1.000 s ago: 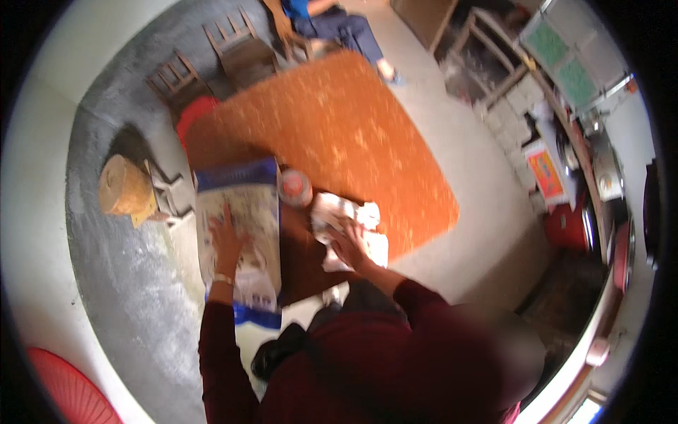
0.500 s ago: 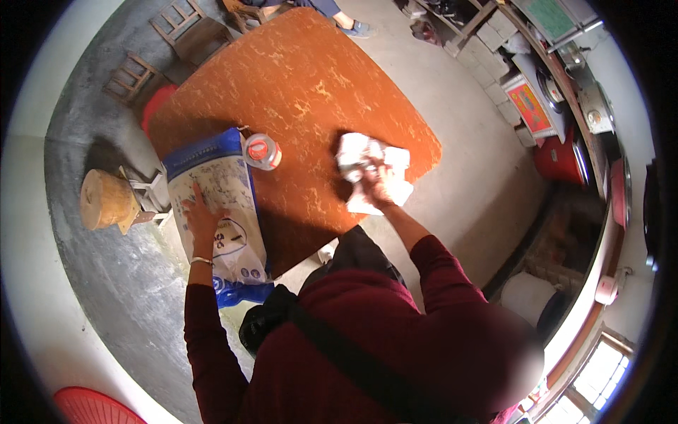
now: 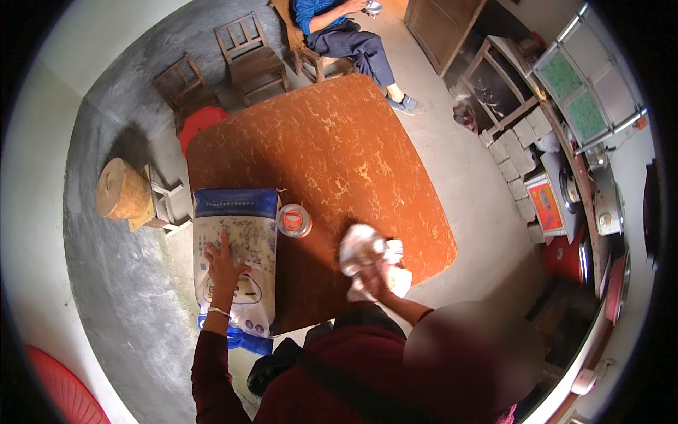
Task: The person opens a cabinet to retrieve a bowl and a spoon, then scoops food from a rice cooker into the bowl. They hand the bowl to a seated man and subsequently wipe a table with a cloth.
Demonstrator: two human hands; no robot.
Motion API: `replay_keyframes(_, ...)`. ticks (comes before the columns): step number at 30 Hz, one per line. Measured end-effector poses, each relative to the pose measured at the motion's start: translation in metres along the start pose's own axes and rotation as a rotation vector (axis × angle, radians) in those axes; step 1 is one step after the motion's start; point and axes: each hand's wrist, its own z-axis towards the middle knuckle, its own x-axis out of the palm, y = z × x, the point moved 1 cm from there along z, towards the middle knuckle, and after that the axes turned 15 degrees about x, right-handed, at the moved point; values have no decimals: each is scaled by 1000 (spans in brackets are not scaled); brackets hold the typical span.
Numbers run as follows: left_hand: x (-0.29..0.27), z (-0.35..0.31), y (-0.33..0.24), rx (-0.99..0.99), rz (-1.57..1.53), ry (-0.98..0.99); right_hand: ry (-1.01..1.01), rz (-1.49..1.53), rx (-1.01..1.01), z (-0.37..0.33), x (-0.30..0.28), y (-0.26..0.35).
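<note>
Possibly, a leftward sweep of the cloth (image 3: 360, 244) near the edge of the bench (image 3: 332, 152) — right hand (image 3: 374, 278) on it, grip too blurred to tell — could topple the jar (image 3: 294, 221) beside the bag (image 3: 260, 258), where the left hand (image 3: 224, 268) lies spread.

From my remote seat I have one big table (image 3: 332, 148), its reddish-brown top marbled with yellowish streaks and its corners rounded. A broad shadow darkens it from 9 round to 6 o'clock, while the stretch from 12 to 4 is brightly lit. Reckoning from the table's middle, I get a plump bag (image 3: 254, 244) lying flat at 8 o'clock, pale with blue ends, its lower end reaching past the near edge. A round jar (image 3: 294, 221) stands at 7, closer in and just beside the bag (I make out an orange-red patch on its top). At 5 o'clock lies a crumpled whitish cloth (image 3: 357, 247), partly blurred, near the table's edge.
</note>
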Motion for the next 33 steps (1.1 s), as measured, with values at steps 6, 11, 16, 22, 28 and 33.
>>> replay_keyframes(6, 1, 0, -1, -5, -73, -42, 223, 2, -317, 59, 15, 36)
replay_keyframes(11, -5, 1, -3, -8, -102, -38, 1, -14, -64, 162, 29, -21)
replay_keyframes(16, -4, 3, -3, -25, -77, -8, -82, -48, 309, 225, 10, -101)
replay_keyframes(22, 4, -2, 5, 12, -54, -27, -291, -168, 630, 153, -36, -167)
replay_keyframes(28, 6, -6, 7, 58, -12, -84, -346, -199, 730, 44, -55, -150)
replay_keyframes(33, 18, -9, 16, 43, 22, -48, -346, -79, 555, -1, -80, -37)
